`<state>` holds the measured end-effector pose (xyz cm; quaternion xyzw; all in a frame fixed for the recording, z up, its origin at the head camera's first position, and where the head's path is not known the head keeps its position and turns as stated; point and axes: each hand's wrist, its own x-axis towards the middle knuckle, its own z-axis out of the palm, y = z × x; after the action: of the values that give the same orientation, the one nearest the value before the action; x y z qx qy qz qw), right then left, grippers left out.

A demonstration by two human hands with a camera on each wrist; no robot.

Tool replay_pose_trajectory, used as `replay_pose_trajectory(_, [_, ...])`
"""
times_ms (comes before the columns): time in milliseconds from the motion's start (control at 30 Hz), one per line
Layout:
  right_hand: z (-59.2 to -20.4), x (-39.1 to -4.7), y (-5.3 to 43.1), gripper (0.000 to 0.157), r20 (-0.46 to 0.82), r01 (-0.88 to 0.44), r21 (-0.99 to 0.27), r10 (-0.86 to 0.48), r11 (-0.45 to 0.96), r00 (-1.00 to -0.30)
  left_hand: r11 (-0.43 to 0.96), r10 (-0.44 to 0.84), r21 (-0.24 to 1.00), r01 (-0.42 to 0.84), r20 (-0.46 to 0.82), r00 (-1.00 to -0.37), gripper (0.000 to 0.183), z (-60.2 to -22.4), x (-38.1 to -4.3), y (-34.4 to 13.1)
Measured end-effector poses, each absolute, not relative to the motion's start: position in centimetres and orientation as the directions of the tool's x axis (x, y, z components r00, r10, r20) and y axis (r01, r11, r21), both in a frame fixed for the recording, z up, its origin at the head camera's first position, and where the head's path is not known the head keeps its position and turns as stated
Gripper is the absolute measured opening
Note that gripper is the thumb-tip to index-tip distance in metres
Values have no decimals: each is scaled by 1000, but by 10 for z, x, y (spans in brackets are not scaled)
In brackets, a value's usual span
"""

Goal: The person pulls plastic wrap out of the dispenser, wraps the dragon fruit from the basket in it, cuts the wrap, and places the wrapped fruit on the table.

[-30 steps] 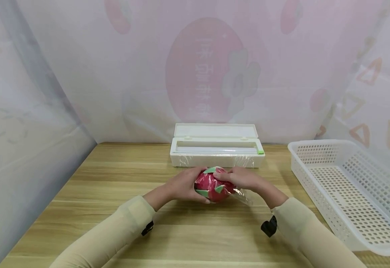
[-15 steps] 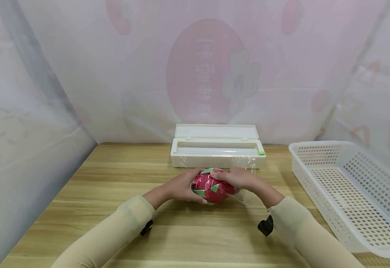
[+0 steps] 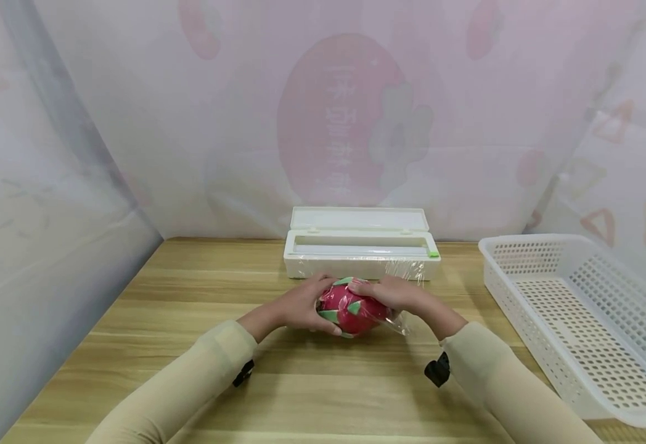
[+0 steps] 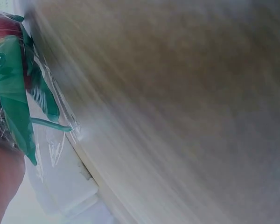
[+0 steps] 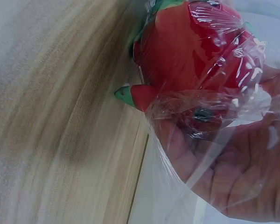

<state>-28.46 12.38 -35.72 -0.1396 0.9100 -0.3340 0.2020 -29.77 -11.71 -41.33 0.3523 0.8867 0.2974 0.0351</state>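
A dragon fruit [image 3: 346, 302], red with green scales, lies between my hands in the middle of the table in the head view. Clear cling film [image 3: 399, 325] covers it and hangs loose at its right end. My left hand [image 3: 301, 306] grips the left end, thumb toward me. At the other end my right hand [image 3: 397, 293] holds the fruit and film, with its thumb on top. In the right wrist view, wrinkled film [image 5: 186, 105] stretches over the fruit and my palm. Green scales [image 4: 11, 88] under film show in the left wrist view.
A white cling film box [image 3: 328, 267] stands just behind the fruit, its lid raised and a roll inside; film clings to its front. On the right sits a white perforated basket [image 3: 545, 345]. A printed curtain [image 3: 234, 154] closes off the table's back.
Both hands and the dragon fruit have shifted slightly left, and the fruit has turned a little. The loose film at its right end hangs in a different shape. Both grips stay on.
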Motion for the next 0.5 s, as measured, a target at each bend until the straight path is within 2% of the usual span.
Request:
replay_pose_trajectory(233, [-357,-291,124,71,-295,-106,-645,-375,757,-879,630,632,464,623,160,-759,80,-411,-302,-117])
replay_pose_trajectory(500, [-360,-292,125,71,-266,-114,-649,-364,752,-893,651,621,456,607,139,-771,87,-411,-302,-116])
